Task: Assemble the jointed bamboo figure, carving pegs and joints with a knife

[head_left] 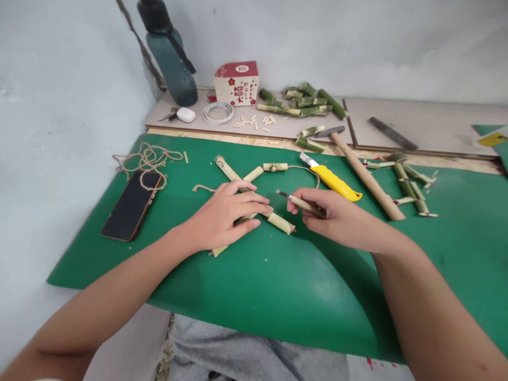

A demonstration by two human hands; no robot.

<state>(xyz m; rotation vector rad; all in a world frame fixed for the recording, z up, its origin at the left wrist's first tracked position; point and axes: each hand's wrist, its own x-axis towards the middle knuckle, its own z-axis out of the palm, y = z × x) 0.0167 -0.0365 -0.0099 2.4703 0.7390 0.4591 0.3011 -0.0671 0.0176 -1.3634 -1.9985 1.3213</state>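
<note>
On the green mat, pale peeled bamboo pieces (pixel 281 223) lie crossed in an X shape. My left hand (pixel 232 211) rests over the crossing with its fingers stretched out, hiding the middle. To the right, my right hand (pixel 329 214) is closed around the wooden handle of a small carving chisel (pixel 300 202), its metal tip directed left toward the bamboo. A thin twine (pixel 307 168) runs from a short bamboo piece (pixel 275 167) just beyond the hands, and a loose twine end shows left of the cross. A yellow utility knife (pixel 335 182) lies behind my right hand.
A wooden-handled hammer (pixel 367 174) and tied green bamboo sticks (pixel 407 185) lie at right. At left are a phone (pixel 129 206) and tangled twine (pixel 146 159). Behind stand a bottle (pixel 169 58) and red-white box (pixel 237 84), near cut bamboo (pixel 309 100), small pegs (pixel 254 123) and tape (pixel 218 113).
</note>
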